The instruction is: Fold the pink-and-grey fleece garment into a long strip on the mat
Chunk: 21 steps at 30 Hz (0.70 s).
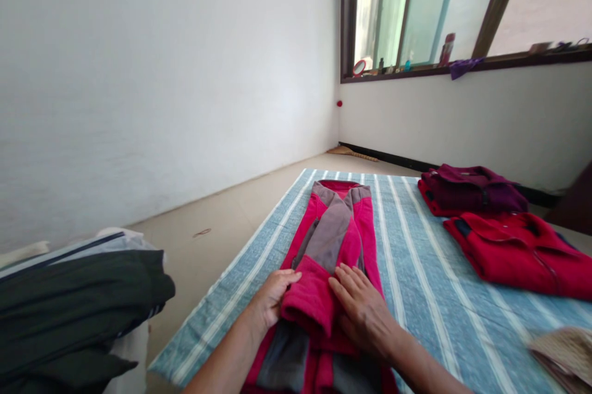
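Fingers are lying flat and slightly spread, gripping nothing, as the left hand [272, 299] and right hand [363, 312] are pressing a folded pink-and-grey fleece [326, 240] mid-mat [430, 295], its long axis pointing at the far edge, two folded tops [518, 252] sitting by the far right corner.

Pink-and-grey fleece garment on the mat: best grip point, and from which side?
Grip the doubled pink fold of the fleece garment, coming from the near side, where the left hand and right hand rest on it. The fold's lower edge forms a thick, raised lip, so it should pinch easily; the flatter length on the striped mat probably offers less to catch.
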Available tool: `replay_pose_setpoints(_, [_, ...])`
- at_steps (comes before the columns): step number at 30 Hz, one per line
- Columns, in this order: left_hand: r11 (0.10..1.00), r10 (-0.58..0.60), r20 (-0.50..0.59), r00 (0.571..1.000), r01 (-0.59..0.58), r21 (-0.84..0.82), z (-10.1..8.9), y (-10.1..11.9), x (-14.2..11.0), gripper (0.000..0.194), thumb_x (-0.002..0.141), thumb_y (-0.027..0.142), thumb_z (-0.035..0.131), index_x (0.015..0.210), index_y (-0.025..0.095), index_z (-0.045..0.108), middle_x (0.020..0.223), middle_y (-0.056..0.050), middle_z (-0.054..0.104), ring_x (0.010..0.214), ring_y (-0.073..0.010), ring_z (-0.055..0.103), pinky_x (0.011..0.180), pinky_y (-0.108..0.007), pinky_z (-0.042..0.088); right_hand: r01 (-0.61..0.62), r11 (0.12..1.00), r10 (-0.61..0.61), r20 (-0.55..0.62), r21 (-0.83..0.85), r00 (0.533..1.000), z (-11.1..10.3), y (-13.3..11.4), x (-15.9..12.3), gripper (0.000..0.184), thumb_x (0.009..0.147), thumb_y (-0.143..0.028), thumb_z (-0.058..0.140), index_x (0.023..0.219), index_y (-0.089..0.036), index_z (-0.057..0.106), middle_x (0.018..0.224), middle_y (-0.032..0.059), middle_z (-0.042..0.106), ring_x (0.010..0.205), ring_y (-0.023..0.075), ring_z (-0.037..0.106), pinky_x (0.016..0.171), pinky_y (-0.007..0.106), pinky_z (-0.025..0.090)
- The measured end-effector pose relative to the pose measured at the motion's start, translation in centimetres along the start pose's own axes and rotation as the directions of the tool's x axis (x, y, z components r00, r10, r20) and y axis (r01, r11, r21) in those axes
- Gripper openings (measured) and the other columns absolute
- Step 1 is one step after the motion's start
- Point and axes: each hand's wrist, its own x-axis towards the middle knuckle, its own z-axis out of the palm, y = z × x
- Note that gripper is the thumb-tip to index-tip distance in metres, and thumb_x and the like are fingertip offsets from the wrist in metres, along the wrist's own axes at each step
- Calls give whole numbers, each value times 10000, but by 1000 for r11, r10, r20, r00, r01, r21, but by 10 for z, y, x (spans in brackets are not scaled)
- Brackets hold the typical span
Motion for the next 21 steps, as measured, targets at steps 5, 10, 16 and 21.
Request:
replay_pose_setpoints(5, [996,17,0,1000,-17,82,-2,1,2,120,664,149,724,694,111,614,619,-51,677,561,-173,649,611,-278,510,58,996,-62,-50,-71,997,7,1,5,474,808,-78,434,1270,-116,533,1312,189,553,1248,329,479,1059,526,359])
replay_pose_setpoints(10, [969,87,-37,996,-76,236,-4,1,5,149,628,221,703,695,142,595,630,-25,664,604,-177,644,639,-287,498,134,991,-133,-76,8,988,4,10,7,409,835,-87,421,1231,-106,518,1216,184,601,1167,296,529,1029,511,387])
replay_pose_setpoints(16, [816,224,-118,968,-120,566,-5,-5,4,124,713,278,586,669,162,579,577,15,615,532,-142,558,522,-237,394,101,992,-105,44,72,994,-1,8,5,304,863,-109,450,1137,-166,568,1181,132,616,1135,263,534,1015,464,391])
replay_pose_setpoints(21, [565,317,-108,942,-96,819,1,1,2,151,815,218,472,722,164,577,639,1,623,601,-155,586,563,-241,405,82,993,-89,87,84,992,-5,7,3,296,893,-131,446,1166,-159,559,1141,121,628,1113,261,539,992,448,404])
